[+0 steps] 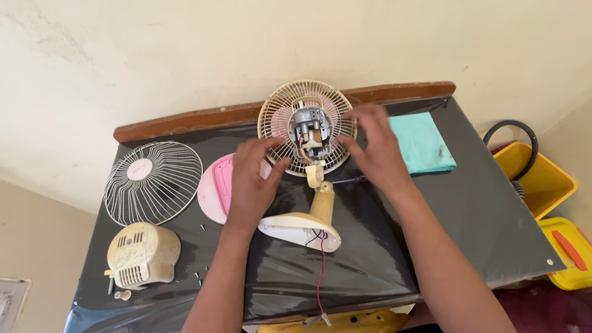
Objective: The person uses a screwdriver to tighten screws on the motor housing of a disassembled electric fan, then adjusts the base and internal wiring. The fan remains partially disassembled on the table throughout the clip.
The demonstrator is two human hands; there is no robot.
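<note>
Fan guard (277, 117), light and bendable we judge, sits between our spread left hand (251, 182) and right hand (373, 145), best gripped by its rim.

Two bare forearms come up from the lower edge of the view, each ending in a hand — the left hand (250, 185) and the right hand (375, 148). No sleeve shows on either arm; both are uncovered as far as the picture reaches. Wrists and fingers (271, 145) carry nothing — no watch, ring, glove or band visible.
</note>
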